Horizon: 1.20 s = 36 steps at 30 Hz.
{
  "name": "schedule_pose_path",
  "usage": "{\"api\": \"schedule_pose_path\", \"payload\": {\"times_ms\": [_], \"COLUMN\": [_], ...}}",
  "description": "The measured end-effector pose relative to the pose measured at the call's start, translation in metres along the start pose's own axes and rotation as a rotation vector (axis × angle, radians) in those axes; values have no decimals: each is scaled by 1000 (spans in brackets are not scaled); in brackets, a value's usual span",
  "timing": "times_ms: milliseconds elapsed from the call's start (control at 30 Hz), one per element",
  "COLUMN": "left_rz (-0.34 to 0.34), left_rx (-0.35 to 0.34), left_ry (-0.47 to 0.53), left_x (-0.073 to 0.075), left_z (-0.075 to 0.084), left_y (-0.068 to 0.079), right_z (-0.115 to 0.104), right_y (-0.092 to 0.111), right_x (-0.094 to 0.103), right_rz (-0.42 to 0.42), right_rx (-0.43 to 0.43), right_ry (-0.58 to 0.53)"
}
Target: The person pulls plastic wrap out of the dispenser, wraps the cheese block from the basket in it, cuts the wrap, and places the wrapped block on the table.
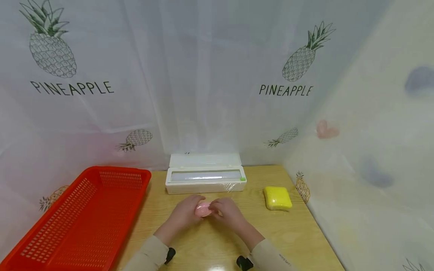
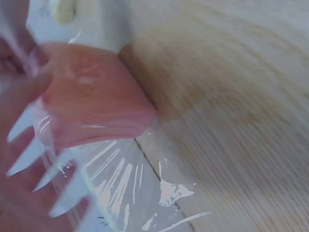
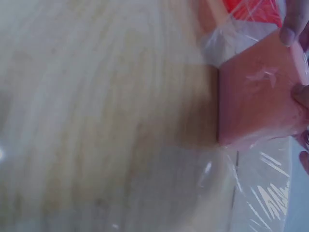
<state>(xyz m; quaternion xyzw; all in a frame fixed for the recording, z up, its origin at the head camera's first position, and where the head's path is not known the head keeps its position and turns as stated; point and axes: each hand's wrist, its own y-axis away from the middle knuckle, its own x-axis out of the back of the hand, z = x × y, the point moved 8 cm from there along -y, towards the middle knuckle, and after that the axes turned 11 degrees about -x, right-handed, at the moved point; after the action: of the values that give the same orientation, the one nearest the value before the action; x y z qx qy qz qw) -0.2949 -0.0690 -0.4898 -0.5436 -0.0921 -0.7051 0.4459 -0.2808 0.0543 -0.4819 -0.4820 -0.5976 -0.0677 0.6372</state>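
In the head view, a pink block [image 1: 203, 209] with clear cling film on it is between both hands, just over the table. My left hand [image 1: 184, 212] grips its left end, thumb at the near side and fingers at the far side. At the right end, my right hand [image 1: 228, 212] has curled fingers pinching the film. Both wrist views show the flat-sided block [image 2: 96, 96] up close. Loose, wrinkled cling film [image 2: 120, 193] spreads from it past the fingers. A white cling film box [image 1: 206, 188] stands just behind the hands, lid raised, roll showing.
A red slotted basket [image 1: 135, 210] takes up the left side of the table [image 1: 285, 241]. A yellow block [image 1: 277, 198] with a shiny film surface lies to the right. Printed curtains [image 1: 210, 94] hang behind and along the right edge.
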Motion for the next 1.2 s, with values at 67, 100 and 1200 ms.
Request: {"api": "schedule_pose_path", "payload": {"times_ms": [67,100,1200], "left_rz": [112,178,150], "left_rx": [-90,-138,-86], "left_ry": [-136,-200,-342], "left_x": [6,11,2], "left_z": [15,23,-15], "left_y": [8,12,-25], "right_z": [-1,0,52], "right_y": [4,4,-47], "right_x": [-3,-4,-16], "right_rz": [-43,-67,-211], "right_rx": [-7,-25,-393], "right_ry": [-22,-43,-19]}}
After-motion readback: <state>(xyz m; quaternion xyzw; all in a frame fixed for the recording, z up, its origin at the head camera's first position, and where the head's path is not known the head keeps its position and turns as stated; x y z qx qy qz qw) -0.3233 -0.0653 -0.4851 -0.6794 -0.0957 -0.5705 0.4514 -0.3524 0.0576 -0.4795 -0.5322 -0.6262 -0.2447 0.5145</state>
